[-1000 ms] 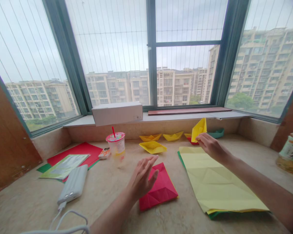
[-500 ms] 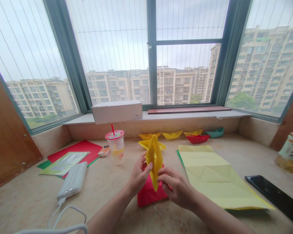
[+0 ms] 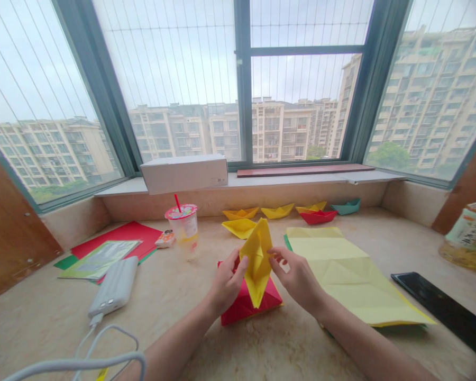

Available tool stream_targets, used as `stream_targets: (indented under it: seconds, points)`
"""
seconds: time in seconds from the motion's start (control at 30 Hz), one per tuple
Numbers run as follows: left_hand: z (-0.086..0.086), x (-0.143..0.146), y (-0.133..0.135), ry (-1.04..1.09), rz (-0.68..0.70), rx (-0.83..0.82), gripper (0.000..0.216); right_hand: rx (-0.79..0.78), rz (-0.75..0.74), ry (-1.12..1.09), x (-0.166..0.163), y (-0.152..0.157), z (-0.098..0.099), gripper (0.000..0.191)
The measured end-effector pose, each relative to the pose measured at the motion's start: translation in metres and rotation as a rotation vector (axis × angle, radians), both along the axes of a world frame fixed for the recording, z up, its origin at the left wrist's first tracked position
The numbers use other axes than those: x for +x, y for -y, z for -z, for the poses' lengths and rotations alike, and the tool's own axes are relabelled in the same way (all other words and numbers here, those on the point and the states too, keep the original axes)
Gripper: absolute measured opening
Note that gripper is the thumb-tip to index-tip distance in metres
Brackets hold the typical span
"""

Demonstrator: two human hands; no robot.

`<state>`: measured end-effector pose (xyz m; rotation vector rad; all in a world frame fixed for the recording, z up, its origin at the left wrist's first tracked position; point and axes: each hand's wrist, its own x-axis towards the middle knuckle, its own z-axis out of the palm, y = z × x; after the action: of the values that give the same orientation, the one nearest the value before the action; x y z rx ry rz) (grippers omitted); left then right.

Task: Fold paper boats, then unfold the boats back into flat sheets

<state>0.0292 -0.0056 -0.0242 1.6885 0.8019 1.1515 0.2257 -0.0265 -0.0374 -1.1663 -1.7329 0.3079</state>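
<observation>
A yellow paper boat (image 3: pixel 257 264) is held up on end between my hands, its hollow side spread toward me. My left hand (image 3: pixel 228 280) pinches its left edge, thumb in front and fingers behind. At the right edge, my right hand (image 3: pixel 295 272) grips the paper between thumb and fingertips. Beneath the boat lies a folded red paper (image 3: pixel 241 307) on the counter. Behind it, a row of finished paper boats includes a yellow boat (image 3: pixel 238 227), a red boat (image 3: pixel 318 217) and a teal boat (image 3: pixel 346 207).
Creased pale yellow sheets (image 3: pixel 345 280) lie at right, beside a black phone (image 3: pixel 440 309) and a labelled bottle (image 3: pixel 468 233). On the left are a plastic cup (image 3: pixel 184 230) with a straw, red paper (image 3: pixel 130 233) and a white power bank (image 3: pixel 115 286) with a cable. A white box (image 3: pixel 184 174) stands on the sill.
The yellow boat has been spread wider and tilted. My right hand has moved up along its right edge. The whole view has shifted slightly.
</observation>
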Motion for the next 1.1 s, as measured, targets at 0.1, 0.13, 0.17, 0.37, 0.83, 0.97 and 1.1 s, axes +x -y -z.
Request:
stream_targets:
  seconds: [0.1,0.13,0.17,0.37,0.83,0.97,1.1]
  points:
    - [0.005,-0.001,-0.004,0.089,-0.008,-0.086,0.046,-0.072,-0.017,-0.124,-0.004,0.001,-0.002,0.018]
    - [0.006,-0.002,-0.005,0.122,-0.002,-0.128,0.052,-0.095,-0.02,-0.166,-0.005,0.001,-0.003,0.018]
    - [0.007,-0.002,-0.006,0.152,0.002,-0.167,0.057,-0.115,-0.027,-0.21,-0.006,0.001,-0.003,0.018]
    - [0.01,0.001,-0.007,0.275,0.034,-0.231,0.074,-0.189,-0.16,-0.486,-0.008,-0.004,0.005,0.025]
    - [0.012,0.0,-0.003,-0.068,-0.074,0.053,0.034,-0.057,-0.092,-0.188,-0.009,0.006,0.004,0.02]
    - [0.014,-0.003,-0.003,-0.165,-0.122,0.118,0.034,-0.002,-0.097,-0.104,-0.01,0.011,0.0,0.018]
    - [0.007,-0.007,-0.002,-0.278,-0.174,0.19,0.032,0.046,-0.102,-0.079,-0.011,0.015,-0.002,0.016]
